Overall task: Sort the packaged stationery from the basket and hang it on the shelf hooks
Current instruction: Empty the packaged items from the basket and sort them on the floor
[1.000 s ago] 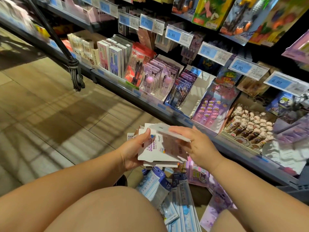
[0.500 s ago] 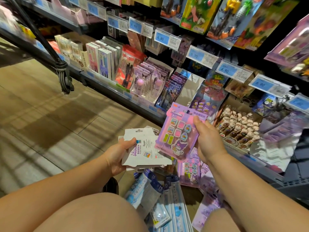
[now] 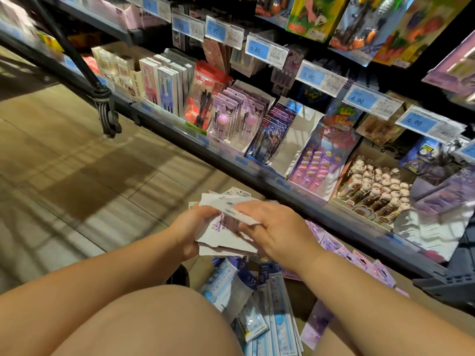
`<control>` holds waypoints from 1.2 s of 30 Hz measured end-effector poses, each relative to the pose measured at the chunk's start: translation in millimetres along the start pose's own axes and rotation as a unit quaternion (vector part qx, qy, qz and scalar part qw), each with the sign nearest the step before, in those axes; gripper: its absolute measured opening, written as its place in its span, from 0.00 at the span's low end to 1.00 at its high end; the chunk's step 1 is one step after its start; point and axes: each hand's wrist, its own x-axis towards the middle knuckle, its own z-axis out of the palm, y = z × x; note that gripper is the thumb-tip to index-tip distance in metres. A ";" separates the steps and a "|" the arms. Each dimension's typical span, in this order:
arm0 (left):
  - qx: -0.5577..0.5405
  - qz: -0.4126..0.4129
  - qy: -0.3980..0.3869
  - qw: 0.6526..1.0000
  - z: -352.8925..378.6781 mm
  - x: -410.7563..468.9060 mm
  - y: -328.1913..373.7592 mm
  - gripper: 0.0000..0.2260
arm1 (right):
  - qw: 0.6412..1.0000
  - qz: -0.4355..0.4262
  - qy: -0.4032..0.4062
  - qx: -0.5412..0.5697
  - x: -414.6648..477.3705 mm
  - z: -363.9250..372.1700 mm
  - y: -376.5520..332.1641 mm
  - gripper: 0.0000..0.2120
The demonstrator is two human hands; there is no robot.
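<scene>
I see my left hand gripping a stack of white-backed stationery cards near the bottom shelf, above ruler packs; my right hand seems to pinch the blurred top card.

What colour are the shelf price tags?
Blue price panel, white barcode half, as on the 6.80 price tag. Head view.

A tan tiled floor is filling the left of the frame, with striped shadows lying across it. A black pole is slanting down from the upper left, a coiled cable hanging at its lower end. Blue price tags are running in a row across the top. Bright toy packs are hanging at the upper right.
</scene>
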 end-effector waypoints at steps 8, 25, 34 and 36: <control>-0.073 -0.040 -0.015 0.996 3.3 -3.0 1.6 0.16 | 0.977 0.011 -0.141 -0.159 1.2 1.4 1.2 0.52; -0.006 -0.015 0.039 0.999 -8.4 2.4 -3.3 0.17 | 0.981 0.078 -0.135 0.119 -6.5 -12.4 25.7 0.23; 0.046 -0.006 0.030 0.998 -14.4 6.0 -5.2 0.09 | 0.865 0.273 0.003 0.421 -14.3 -2.5 51.7 0.07; 0.045 -0.002 0.009 0.999 -16.8 5.1 -6.6 0.08 | 0.837 0.310 0.012 0.451 -16.9 5.2 49.5 0.07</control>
